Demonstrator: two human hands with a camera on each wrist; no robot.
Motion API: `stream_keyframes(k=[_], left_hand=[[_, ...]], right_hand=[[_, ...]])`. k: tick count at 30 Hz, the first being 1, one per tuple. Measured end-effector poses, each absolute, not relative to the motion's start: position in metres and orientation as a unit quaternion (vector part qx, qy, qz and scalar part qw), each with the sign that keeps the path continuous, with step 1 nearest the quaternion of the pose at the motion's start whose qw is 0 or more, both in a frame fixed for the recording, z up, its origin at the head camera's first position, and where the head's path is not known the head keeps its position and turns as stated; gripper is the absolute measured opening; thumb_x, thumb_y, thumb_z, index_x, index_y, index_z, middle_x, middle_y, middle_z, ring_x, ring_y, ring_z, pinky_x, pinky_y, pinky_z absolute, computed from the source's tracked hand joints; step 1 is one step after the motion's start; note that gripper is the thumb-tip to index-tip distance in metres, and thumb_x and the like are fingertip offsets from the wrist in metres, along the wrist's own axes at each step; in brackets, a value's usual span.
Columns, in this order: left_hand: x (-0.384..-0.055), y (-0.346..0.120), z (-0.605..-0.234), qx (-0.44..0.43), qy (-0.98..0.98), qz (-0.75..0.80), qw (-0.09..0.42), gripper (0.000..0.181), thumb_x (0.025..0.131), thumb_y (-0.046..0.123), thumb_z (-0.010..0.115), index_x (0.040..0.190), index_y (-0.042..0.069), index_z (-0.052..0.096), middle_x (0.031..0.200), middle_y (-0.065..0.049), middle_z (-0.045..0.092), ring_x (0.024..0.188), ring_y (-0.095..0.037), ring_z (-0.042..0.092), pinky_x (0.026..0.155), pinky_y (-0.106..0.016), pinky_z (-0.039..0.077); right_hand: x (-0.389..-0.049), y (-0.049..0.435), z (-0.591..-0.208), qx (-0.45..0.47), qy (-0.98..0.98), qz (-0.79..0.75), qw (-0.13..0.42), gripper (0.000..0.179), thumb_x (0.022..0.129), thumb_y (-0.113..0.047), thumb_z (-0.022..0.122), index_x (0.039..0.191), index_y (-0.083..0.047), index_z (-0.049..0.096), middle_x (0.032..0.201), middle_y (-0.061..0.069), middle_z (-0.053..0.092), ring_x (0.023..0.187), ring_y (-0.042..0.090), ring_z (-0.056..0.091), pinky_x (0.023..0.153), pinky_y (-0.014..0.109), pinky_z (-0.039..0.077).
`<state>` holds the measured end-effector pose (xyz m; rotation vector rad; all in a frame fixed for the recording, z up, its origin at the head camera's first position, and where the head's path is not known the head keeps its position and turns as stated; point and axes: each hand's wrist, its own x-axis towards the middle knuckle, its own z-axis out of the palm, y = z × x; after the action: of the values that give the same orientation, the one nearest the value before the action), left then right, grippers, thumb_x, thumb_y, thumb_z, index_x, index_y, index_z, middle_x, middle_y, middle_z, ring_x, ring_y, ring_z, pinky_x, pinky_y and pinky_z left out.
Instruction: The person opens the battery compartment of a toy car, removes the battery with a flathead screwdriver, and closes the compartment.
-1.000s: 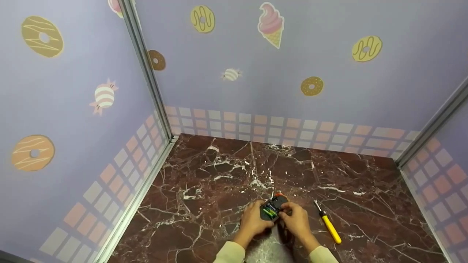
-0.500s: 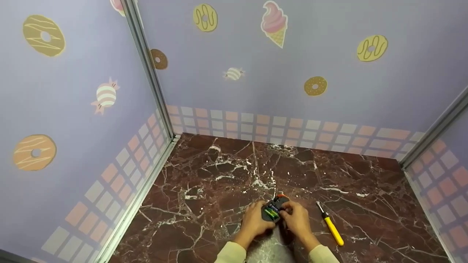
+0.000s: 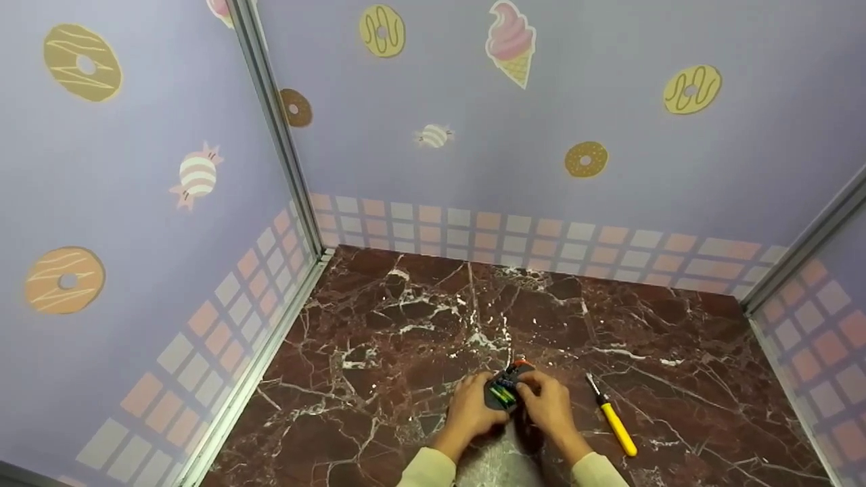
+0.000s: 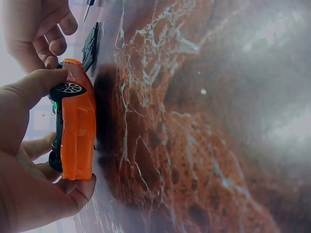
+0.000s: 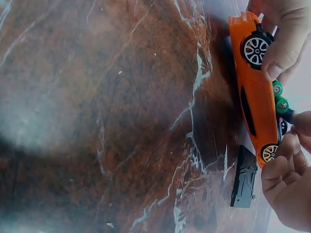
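Note:
An orange toy car is held underside up, close over the marble surface. My left hand grips it by one end, thumb and fingers on opposite sides. Green batteries show in the open compartment of its black underside, and their round ends stick up in the right wrist view. My right hand has its fingers curled at the compartment, pinching a dark blue battery there. Beneath the right hand a flat black plastic cover lies beside the car.
A screwdriver with a yellow handle lies to the right of my right hand. The dark red marble tabletop is enclosed by lilac walls at the back and sides, with metal posts in the corners.
The head view has shifted slightly. My right fingertips have moved a little over the battery compartment, while my left hand keeps its grip on the toy car.

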<state>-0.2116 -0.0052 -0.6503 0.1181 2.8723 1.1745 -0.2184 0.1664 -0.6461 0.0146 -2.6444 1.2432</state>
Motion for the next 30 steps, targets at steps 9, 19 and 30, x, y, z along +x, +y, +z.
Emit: stream_keyframes(k=[9, 19, 30], left_hand=[[-0.2104, -0.0064, -0.6487, 0.049, 0.925, 0.375, 0.008, 0.077, 0.064, 0.028, 0.090, 0.134, 0.014, 0.062, 0.125, -0.010, 0.064, 0.118, -0.034, 0.057, 0.096, -0.054, 0.049], [-0.2134, -0.0060, -0.6498, 0.051, 0.926, 0.373, 0.008, 0.077, 0.063, 0.032, 0.092, 0.132, 0.015, 0.062, 0.123, -0.009, 0.065, 0.114, -0.033, 0.059, 0.094, -0.053, 0.050], [-0.2118, -0.0057, -0.6501, 0.046, 0.927, 0.371, 0.002, 0.076, 0.063, 0.033, 0.093, 0.130, 0.015, 0.064, 0.119, -0.009, 0.066, 0.111, -0.032, 0.060, 0.094, -0.051, 0.052]], right_hand=[[-0.2230, 0.1610, -0.6433, 0.038, -0.897, 0.426, 0.114, 0.016, 0.090, -0.005, 0.072, 0.100, -0.013, 0.080, 0.086, 0.001, 0.076, 0.076, 0.019, 0.064, 0.073, 0.039, 0.052], [-0.2253, 0.1590, -0.6396, 0.039, -0.896, 0.430, 0.103, 0.010, 0.091, -0.017, 0.076, 0.100, -0.012, 0.079, 0.079, -0.004, 0.074, 0.076, 0.015, 0.067, 0.074, 0.037, 0.052], [-0.2221, 0.1612, -0.6373, 0.049, -0.889, 0.446, 0.094, 0.015, 0.084, -0.015, 0.083, 0.098, -0.012, 0.077, 0.071, -0.004, 0.068, 0.065, 0.008, 0.060, 0.064, 0.026, 0.048]])
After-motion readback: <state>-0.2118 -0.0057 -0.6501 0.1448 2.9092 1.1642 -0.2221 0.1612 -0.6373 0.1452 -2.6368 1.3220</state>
